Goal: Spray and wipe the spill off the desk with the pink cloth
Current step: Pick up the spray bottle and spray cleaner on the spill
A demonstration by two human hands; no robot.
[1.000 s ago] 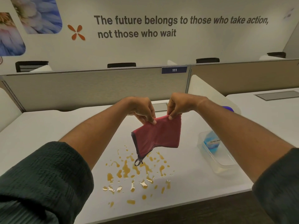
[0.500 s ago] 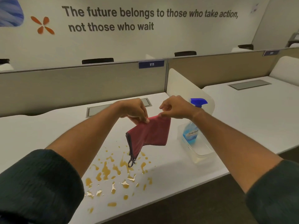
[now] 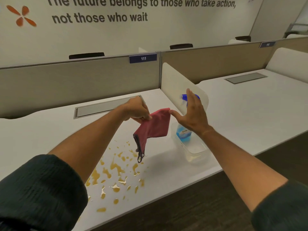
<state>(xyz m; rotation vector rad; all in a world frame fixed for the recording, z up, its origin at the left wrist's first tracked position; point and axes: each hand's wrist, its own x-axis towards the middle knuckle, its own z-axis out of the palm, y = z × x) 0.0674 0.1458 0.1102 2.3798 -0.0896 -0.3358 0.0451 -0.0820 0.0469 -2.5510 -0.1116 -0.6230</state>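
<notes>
A: Where's the cloth [image 3: 154, 125] rn?

B: In the air above the desk [image 3: 50, 127], just over the far edge of the spill [image 3: 116, 170]. Left hand [image 3: 137, 110] pinches it at the top, fingers curled round the upper edge.

A: Which way does it hang?

B: Long axis runs top right to bottom left. Upper corner sits up by the right thumb, lower end droops w/ a dark trimmed edge and a small loop [image 3: 140, 157] pointing down at the spill. Loop isn't clearly touching the desk, can't tell for sure.

A: Right hand [image 3: 191, 116]?

B: Wide open, fingers straight and pointing up, palm facing left. Holds nothing. Thumb tip is just beside the cloth's top corner; touching or not, can't tell. It's in front of the bottle [image 3: 183, 133].

A: Bottle's where?

B: Upright in a clear tub [image 3: 193, 150] on the desk's right side, near the white divider [image 3: 173, 79]. Blue trigger head on top, partly hidden behind the right hand, nozzle facing left. Pale blue liquid in the lower part. Nothing else visible in the tub.

A: Spill?

B: Amber drops and blobs scattered on the white top, from under the cloth toward the near edge. Some glint w/ light.

A: Anything else?

B: Grey cable hatch [image 3: 106, 106] set in the desk behind the left hand, beige partition [image 3: 75, 82] w/ a "111" tag [image 3: 143, 58]. Dark sleeves on both forearms.
</notes>
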